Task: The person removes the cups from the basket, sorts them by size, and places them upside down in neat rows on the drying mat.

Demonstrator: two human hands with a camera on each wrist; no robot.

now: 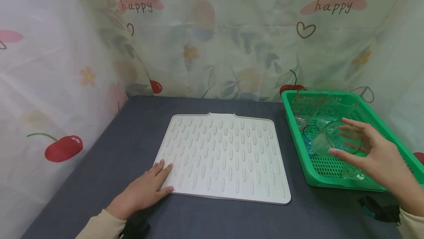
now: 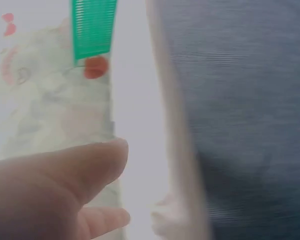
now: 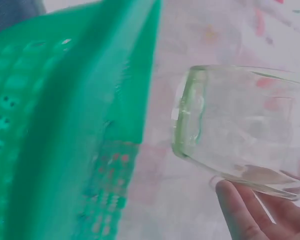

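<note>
Over the green basket, my right hand (image 1: 381, 154) grips a clear drinking glass (image 1: 320, 144) tipped on its side. Thumb and fingers hold it from opposite sides. In the right wrist view the glass (image 3: 245, 125) shows its thick, greenish end, with fingertips (image 3: 230, 200) along its side. My left hand (image 1: 140, 193) rests at the near left corner of a white ridged drying mat (image 1: 216, 163), fingers fairly straight on its edge. The left wrist view shows the left hand's thumb (image 2: 90, 165) beside the pale, overexposed mat (image 2: 140, 95).
The green plastic basket (image 1: 331, 183) stands at the right of the dark tabletop (image 1: 212, 218). Several glasses lie in it, among them a red-rimmed glass (image 1: 309, 101) and a blue one (image 1: 308, 136). A patterned curtain (image 1: 225, 55) encloses the back and sides.
</note>
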